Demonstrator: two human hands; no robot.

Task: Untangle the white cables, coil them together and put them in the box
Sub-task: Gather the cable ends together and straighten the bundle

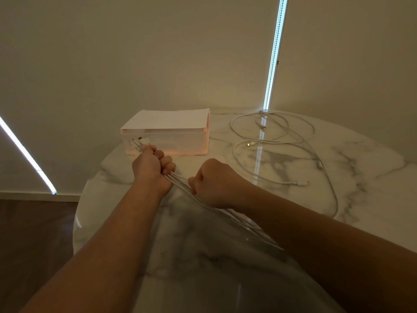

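Note:
Several white cables (pixel 180 184) run as one straight bundle between my two fists on the round marble table (pixel 293 222). My left hand (pixel 152 167) grips the bundle near its plug ends (pixel 140 142), which stick out just in front of the box. My right hand (pixel 214 182) grips the same bundle a little nearer to me; beyond it the strands pass under my right forearm. The rest of the cables (pixel 282 141) lie in loose loops at the back right of the table. The pale pink box (pixel 180 143) stands at the back, its white lid (pixel 167 119) raised.
The table's left edge drops to a dark wooden floor (pixel 33 233). Cream walls stand close behind the table, with bright light strips (pixel 274 53) on them. A loose plug end (pixel 301 182) lies to the right of my right hand.

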